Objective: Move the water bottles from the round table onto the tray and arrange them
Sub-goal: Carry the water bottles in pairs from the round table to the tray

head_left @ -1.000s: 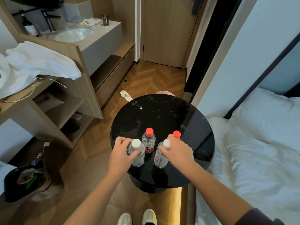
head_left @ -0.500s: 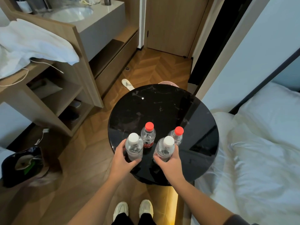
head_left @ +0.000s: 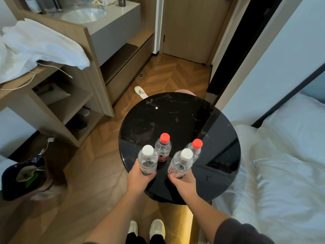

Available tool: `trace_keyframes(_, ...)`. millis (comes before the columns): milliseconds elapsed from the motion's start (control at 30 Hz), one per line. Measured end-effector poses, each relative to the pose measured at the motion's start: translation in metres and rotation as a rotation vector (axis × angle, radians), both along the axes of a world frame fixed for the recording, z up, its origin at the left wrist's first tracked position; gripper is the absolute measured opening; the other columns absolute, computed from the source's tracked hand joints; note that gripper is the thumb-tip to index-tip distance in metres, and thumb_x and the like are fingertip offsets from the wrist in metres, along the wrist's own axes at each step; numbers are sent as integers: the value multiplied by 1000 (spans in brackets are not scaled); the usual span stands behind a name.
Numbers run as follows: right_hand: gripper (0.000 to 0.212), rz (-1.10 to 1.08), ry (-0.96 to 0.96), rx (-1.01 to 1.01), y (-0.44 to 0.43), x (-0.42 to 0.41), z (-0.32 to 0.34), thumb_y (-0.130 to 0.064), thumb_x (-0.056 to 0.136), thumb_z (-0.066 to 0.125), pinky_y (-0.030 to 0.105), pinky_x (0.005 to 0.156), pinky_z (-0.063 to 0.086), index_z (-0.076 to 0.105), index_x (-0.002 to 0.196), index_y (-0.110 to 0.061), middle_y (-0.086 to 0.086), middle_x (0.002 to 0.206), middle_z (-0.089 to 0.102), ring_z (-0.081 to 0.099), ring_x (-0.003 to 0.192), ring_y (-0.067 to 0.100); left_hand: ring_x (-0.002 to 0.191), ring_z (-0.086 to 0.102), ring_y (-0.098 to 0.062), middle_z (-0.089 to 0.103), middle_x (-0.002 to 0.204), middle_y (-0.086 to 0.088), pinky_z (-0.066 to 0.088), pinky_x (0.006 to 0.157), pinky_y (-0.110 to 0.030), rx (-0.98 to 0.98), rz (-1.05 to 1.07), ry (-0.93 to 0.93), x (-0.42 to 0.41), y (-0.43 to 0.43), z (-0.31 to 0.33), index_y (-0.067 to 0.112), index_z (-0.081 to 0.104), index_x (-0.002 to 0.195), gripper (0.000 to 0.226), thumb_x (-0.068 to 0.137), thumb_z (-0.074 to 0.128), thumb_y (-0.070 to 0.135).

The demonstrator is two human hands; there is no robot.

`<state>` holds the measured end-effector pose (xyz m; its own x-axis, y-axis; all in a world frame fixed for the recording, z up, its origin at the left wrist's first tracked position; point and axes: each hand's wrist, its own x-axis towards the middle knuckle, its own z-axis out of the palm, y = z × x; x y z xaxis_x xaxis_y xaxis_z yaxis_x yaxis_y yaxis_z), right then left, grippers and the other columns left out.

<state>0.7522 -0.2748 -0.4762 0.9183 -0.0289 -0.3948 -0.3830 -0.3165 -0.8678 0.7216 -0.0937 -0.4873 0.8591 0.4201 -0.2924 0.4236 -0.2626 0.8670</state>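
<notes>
Water bottles, four of them, all stand in the near part of the round black worktop [head_left: 175,117], well apart from its far edge. Far to the left of the worktop a dark bag [head_left: 24,176] lies on the wooden floor [head_left: 98,173]. A wooden shelf unit [head_left: 58,103] stands further back on that side, with a white towel [head_left: 40,44] on its top. A strip of floor runs between this unit and the left edge of the worktop. A white slipper [head_left: 140,92] lies on the floor just beyond the far-left edge.

At the near-left edge of the worktop the left grip [head_left: 139,178] is curled around the lower body of the left white-cap bottle [head_left: 147,161]. This bottle is upright. The fingers hide its base, so I cannot tell if it touches the worktop. Just behind it stands the left red-cap bottle [head_left: 163,148], with no grip on it. Next, the right grip [head_left: 183,180] is wrapped around the lower part of the right white-cap bottle [head_left: 181,164]. This one is also upright and its base is also hidden. Just behind it and a little to the right stands the right red-cap bottle [head_left: 195,148], not held.

The right edge of the worktop is very near a bed [head_left: 281,164] with white covers. I cannot tell if they touch.
</notes>
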Motion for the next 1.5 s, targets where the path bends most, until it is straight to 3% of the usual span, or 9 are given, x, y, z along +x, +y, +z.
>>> trace_keyframes(100, 65, 33, -22, -27, -4, -1, 4, -21, 72, 85, 17, 96, 40, 54, 127, -35, -30, 105, 62, 57, 97, -11, 111, 58, -12, 63, 117, 10, 49, 95, -36, -16, 10, 3, -3, -3, 8, 26, 51, 126, 68, 67, 85, 28)
trace_keyframes(233, 57, 76, -52, -54, -2, 2, 20, -28, 72, 84, 11, 88, 40, 55, 121, -37, -25, 107, 62, 58, 105, 0, 103, 60, -9, 64, 111, 12, 50, 87, -30, -19, 42, -40, -11, -7, 27, 27, 51, 123, 67, 65, 84, 31)
trace_keyframes(400, 57, 225, -189, -10, 7, 4, 58, -26, 78, 79, 30, 104, 48, 55, 130, -30, -16, 120, 65, 58, 115, -1, 90, 61, -3, 63, 97, 14, 45, 65, -17, 10, 112, -101, -21, 0, 69, 34, 44, 114, 64, 61, 78, 40)
trace_keyframes(667, 78, 386, -298, 96, 55, -5, 118, -33, 74, 80, 29, 100, 46, 39, 140, -29, -10, 128, 57, 54, 118, 5, 93, 62, -13, 59, 99, 7, 50, 71, -19, 115, 318, -190, -60, 32, 129, 20, 47, 117, 54, 74, 79, 29)
trace_keyframes(767, 70, 487, -367, 124, 81, -17, 133, -20, 78, 81, 33, 104, 46, 44, 137, -19, -5, 127, 58, 54, 121, 8, 90, 60, 2, 55, 96, 17, 41, 63, -4, 194, 420, -303, -92, 47, 153, 40, 44, 107, 53, 74, 80, 20)
trace_keyframes(900, 54, 586, -452, 163, 123, -45, 153, -3, 79, 79, 21, 97, 48, 52, 123, -17, 13, 119, 62, 59, 118, 23, 89, 57, 15, 57, 93, 23, 40, 66, -6, 147, 631, -390, -146, 63, 180, 46, 43, 98, 57, 69, 83, 18)
trace_keyframes(1033, 53, 711, -402, 223, 164, -87, 170, 3, 80, 75, 45, 99, 49, 50, 126, 4, 23, 118, 60, 60, 101, 18, 94, 55, 18, 58, 99, 35, 44, 66, -5, 129, 774, -419, -212, 81, 198, 52, 43, 105, 60, 69, 83, 24)
trace_keyframes(1333, 48, 995, -254, 504, 242, -213, 213, -24, 66, 81, 51, 72, 60, 59, 106, -39, -5, 96, 72, 70, 87, 19, 92, 56, 15, 60, 98, 34, 48, 69, -14, 337, 1118, -452, -376, 100, 243, 51, 49, 107, 56, 68, 83, 30)
trace_keyframes(1500, 59, 1251, -278, 549, 292, -281, 230, -30, 64, 84, 45, 83, 59, 54, 115, -38, -10, 106, 68, 66, 100, 12, 88, 58, 14, 61, 94, 32, 46, 56, -3, 393, 1400, -484, -461, 92, 256, 56, 50, 99, 54, 68, 83, 27)
